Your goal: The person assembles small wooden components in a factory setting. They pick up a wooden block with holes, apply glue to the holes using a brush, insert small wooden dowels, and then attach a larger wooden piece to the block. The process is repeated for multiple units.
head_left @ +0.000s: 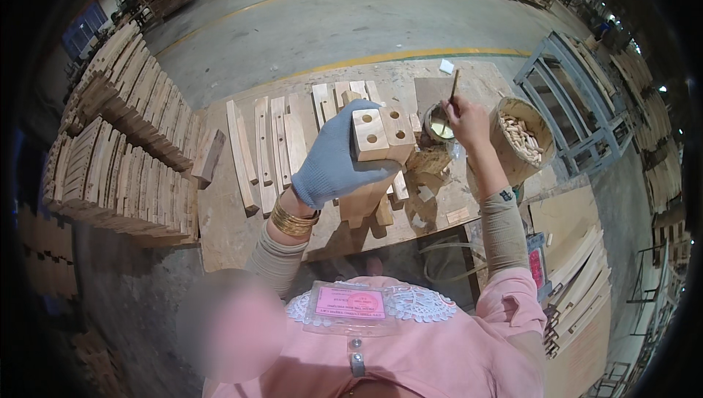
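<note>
In a blue-grey knit glove, my left hand (331,160) wraps round two pale wooden pieces (382,133) held side by side with their ends up. Each end has two round drilled holes. My bare right hand (469,121) is closed round a thin wooden stick (455,84), whose lower end reaches into a small pot (438,133) of whitish liquid, likely glue. Whether the stick ends in bristles is hidden in the pot. Right of that hand stands a bucket (500,105) filled with wooden dowels (521,140).
Slats (242,156) with holes lie on the worktable (220,222). Tall stacks of wooden parts (121,149) rise at the left. Curved wooden pieces (578,288) lie at the lower right, near a grey metal frame (567,116). A white block (446,66) sits at the table's far edge.
</note>
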A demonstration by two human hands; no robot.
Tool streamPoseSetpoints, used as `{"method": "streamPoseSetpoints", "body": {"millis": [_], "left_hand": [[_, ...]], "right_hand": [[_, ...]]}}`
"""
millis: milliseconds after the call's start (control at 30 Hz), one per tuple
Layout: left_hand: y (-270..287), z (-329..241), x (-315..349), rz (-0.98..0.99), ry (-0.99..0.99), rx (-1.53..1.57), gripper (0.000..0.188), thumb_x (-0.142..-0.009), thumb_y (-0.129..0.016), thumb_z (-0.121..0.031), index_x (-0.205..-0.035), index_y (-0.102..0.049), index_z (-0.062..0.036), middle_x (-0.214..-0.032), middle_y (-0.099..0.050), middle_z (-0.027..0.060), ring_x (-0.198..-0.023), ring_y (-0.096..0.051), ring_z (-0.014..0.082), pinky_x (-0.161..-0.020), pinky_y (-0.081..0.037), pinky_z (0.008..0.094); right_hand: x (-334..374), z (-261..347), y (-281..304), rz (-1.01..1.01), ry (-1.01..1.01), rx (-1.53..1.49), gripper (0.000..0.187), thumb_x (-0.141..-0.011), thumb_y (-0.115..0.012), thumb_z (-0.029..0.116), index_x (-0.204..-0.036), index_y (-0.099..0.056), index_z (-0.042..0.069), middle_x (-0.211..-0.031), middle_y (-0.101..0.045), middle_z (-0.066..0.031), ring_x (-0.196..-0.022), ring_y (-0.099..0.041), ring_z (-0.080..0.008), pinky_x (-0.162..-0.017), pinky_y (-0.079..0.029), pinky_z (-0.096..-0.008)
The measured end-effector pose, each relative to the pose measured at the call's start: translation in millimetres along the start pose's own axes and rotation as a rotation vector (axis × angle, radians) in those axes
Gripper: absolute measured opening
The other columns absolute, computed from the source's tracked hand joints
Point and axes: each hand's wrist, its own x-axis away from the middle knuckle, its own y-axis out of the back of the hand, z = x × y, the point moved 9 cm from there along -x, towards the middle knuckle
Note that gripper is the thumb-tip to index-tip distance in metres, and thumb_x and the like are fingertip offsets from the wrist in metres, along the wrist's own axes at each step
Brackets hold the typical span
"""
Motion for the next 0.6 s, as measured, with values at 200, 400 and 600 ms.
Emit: {"method": "streamPoseSetpoints", "body": {"millis": [200, 400, 600], "left_hand": [[2, 5, 2, -0.014, 0.002, -0.025, 0.058, -0.062, -0.079, -0.011, -0.11, -0.047, -0.0043, -0.101, -0.056, 0.0056, -0.095, -0.053, 0.0123, -0.085, -0.045, 0.0282], [1, 3, -2, -0.029, -0.035, -0.071, 0.059, -0.06, -0.08, -0.013, -0.11, -0.05, -0.0044, -0.096, -0.06, 0.0046, -0.089, -0.057, 0.0117, -0.079, -0.046, 0.0273], [-1, 4, -3, -0.019, -0.021, -0.04, 0.059, -0.061, -0.079, -0.012, -0.111, -0.049, -0.0045, -0.097, -0.06, 0.0047, -0.09, -0.057, 0.011, -0.08, -0.046, 0.0273]], "right_hand": [[2, -16, 11, -0.077, -0.116, -0.287, 0.025, -0.084, -0.057, 0.032, -0.086, -0.064, 0.008, -0.069, -0.062, -0.015, -0.064, -0.06, -0.0346, -0.057, -0.046, -0.0418], [14, -42, 8, -0.134, -0.284, -0.793, 0.027, -0.086, -0.06, 0.026, -0.081, -0.062, 0.0, -0.064, -0.063, -0.008, -0.054, -0.059, -0.0137, -0.049, -0.045, -0.0259], [8, -40, 63, -0.339, -0.426, -1.246, 0.023, -0.088, -0.059, 0.023, -0.077, -0.057, 0.003, -0.063, -0.061, -0.005, -0.051, -0.054, -0.0071, -0.046, -0.041, -0.0194]]}}
